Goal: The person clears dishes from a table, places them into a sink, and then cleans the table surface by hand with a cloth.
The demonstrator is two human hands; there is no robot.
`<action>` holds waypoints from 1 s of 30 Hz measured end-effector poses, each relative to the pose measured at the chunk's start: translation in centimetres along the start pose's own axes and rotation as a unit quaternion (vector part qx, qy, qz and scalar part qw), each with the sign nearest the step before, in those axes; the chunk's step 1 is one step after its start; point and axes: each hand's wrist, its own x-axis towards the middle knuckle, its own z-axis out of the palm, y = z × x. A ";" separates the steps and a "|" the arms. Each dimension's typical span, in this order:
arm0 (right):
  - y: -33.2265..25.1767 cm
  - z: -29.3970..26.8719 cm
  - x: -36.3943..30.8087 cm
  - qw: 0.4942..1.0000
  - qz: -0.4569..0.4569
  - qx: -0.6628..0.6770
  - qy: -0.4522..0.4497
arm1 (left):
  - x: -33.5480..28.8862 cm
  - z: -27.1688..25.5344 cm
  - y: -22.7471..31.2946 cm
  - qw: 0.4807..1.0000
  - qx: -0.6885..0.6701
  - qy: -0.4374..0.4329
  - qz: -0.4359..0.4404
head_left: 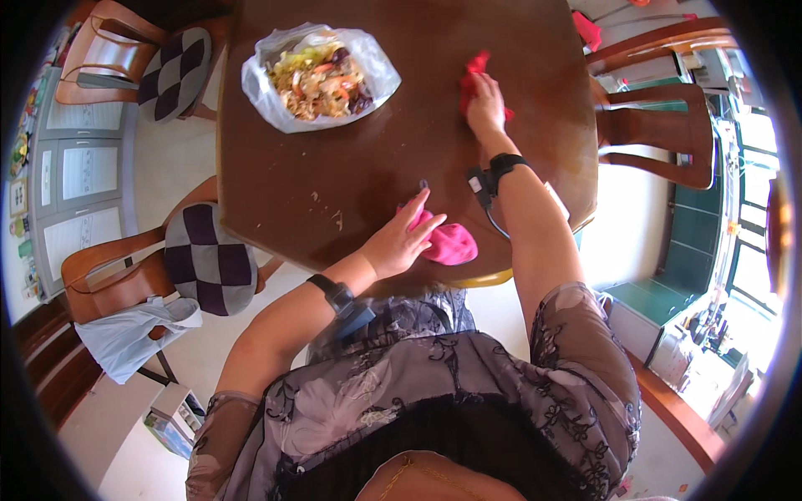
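My right hand (486, 102) reaches out over the brown table (284, 171) and presses down on a crumpled red cloth (477, 63), which shows past the fingertips and at both sides of the hand. Nearer to me, my left hand (403, 240) lies beside and partly over a bunched pink cloth (454, 245) at the table's near edge. Its fingers are spread apart. Whether the left palm touches the cloth is hidden. At the far left of the tabletop, an open white plastic bag (380, 73) holds a heap of food scraps (322, 88).
Small crumbs (338, 219) dot the tabletop at left. Wooden chairs with checkered cushions (209, 260) stand along the left side, one with a pale plastic bag (138, 334) hanging on it. Another wooden chair (660, 134) is at the right.
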 end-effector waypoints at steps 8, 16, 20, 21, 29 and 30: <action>-5.6 4.6 -8.0 0.964 -0.138 0.076 -0.214 | -0.5 -6.6 -0.6 0.990 0.135 0.041 -0.021; -13.6 -5.8 -10.5 0.945 -0.026 -0.062 -0.320 | -8.5 -18.7 -2.7 0.979 0.161 0.097 -0.082; -13.0 -4.7 -12.1 0.955 -0.040 -0.032 -0.291 | -8.9 -19.1 -3.6 0.977 0.178 0.089 -0.073; -12.6 -4.3 -12.0 0.956 -0.043 -0.049 -0.286 | -8.5 -18.8 -3.6 0.978 0.177 0.085 -0.070; -13.3 -3.2 -11.6 0.954 -0.042 -0.083 -0.284 | -7.1 -17.5 -2.2 0.984 0.149 0.076 -0.056; -13.2 -3.3 -11.5 0.955 -0.034 -0.075 -0.284 | -7.0 -17.8 -2.2 0.983 0.155 0.082 -0.053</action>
